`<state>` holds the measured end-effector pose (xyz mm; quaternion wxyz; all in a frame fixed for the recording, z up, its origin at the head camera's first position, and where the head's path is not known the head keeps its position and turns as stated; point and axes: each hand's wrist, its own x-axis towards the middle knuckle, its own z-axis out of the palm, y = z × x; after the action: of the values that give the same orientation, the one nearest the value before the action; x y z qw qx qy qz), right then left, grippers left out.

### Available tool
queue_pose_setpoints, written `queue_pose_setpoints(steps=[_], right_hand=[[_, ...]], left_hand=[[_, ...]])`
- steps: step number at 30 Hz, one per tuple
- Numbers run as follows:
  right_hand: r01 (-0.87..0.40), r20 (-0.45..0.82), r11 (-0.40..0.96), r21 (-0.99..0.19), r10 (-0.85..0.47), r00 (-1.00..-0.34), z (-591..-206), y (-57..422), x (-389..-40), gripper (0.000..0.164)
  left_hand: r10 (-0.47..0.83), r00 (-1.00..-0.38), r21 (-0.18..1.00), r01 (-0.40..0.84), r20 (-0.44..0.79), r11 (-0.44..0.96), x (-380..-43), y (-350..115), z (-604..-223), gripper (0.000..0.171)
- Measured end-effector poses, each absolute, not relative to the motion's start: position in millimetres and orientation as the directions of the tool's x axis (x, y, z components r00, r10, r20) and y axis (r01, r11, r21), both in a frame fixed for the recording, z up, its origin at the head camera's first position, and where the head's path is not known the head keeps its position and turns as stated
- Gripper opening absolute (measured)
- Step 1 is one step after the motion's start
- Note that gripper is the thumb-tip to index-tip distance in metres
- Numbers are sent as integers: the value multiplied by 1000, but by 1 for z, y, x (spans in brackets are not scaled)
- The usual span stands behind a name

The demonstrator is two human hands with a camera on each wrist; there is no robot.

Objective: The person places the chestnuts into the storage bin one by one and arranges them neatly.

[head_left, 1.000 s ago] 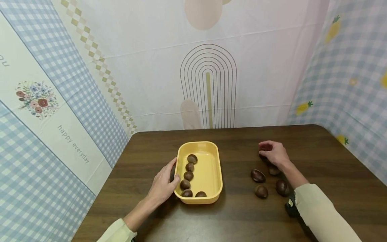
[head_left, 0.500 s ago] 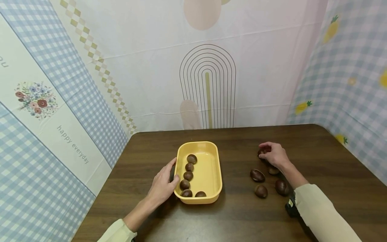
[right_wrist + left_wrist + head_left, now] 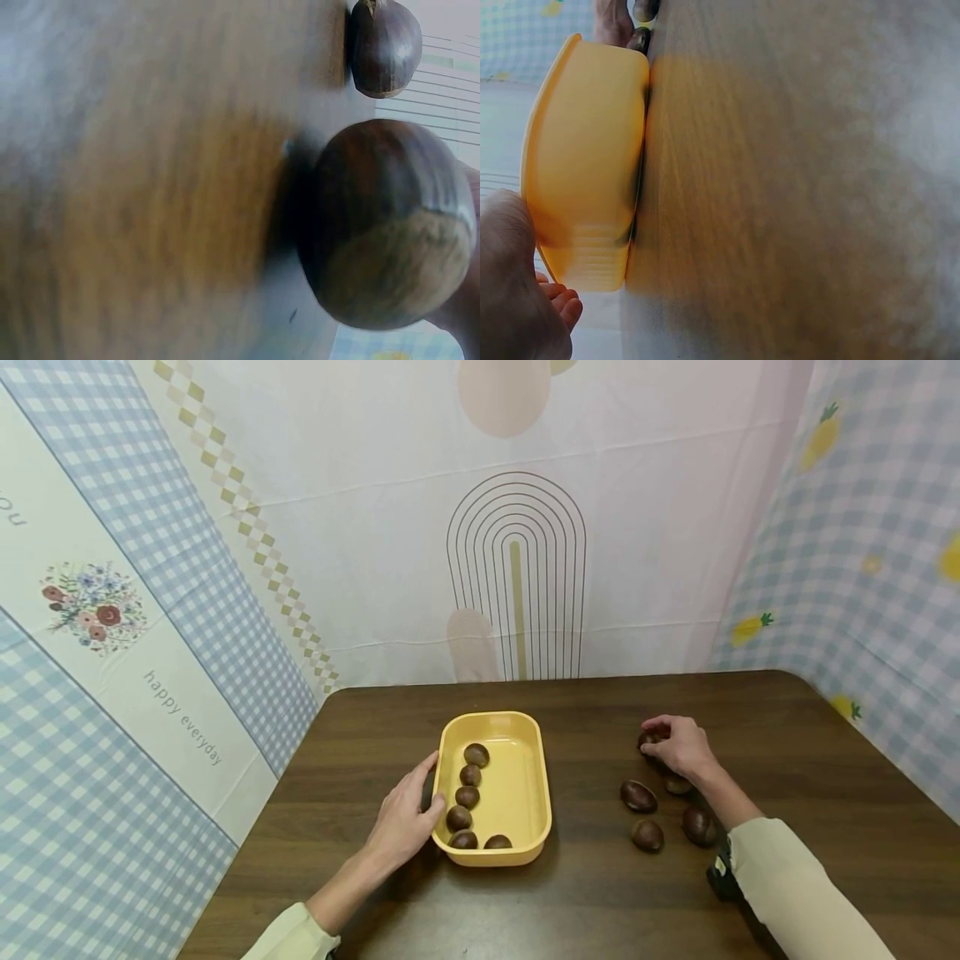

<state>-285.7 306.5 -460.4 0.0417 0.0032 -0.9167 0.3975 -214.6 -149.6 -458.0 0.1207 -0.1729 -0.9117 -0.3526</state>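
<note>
My left hand (image 3: pixel 405 814) grips the left side of a yellow rectangular tray (image 3: pixel 517 785), its thumb at the rim. In the left wrist view, the fingers (image 3: pixel 566 304) reach the tray's end wall. Several brown chestnuts (image 3: pixel 467 796) lie inside, mostly along the left wall. On the right of the table, my right hand (image 3: pixel 678 747) pinches a dark chestnut (image 3: pixel 647 740), partly covered by the fingers. Close to that hand lie loose chestnuts (image 3: pixel 639 796). A large chestnut (image 3: pixel 390 225) fills the right wrist view's foreground and hides most of the hand.
The dark wooden table (image 3: pixel 585 902) carries everything. Behind it hangs a pale printed cloth (image 3: pixel 645 527), with checked cloths on both sides. More loose chestnuts, one (image 3: pixel 647 836) toward the front and one (image 3: pixel 700 825) under the right forearm, lie right of the tray.
The right hand's fingers have settled slightly lower around the far chestnut, which now shows more between them. The left hand and the tray stay in place.
</note>
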Motion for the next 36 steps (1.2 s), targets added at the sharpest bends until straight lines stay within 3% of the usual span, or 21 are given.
queue_pose_setpoints(steps=[11,36], right_hand=[[-43,83,665,-746,29,-996,-456,306,-288,40],[-218,193,629,-746,-109,-975,-421,264,-287,32]], left_hand=[[228,-912,602,398,340,693,-215,-150,-458,66],[234,-908,593,407,349,695,-214,-149,-458,66]])
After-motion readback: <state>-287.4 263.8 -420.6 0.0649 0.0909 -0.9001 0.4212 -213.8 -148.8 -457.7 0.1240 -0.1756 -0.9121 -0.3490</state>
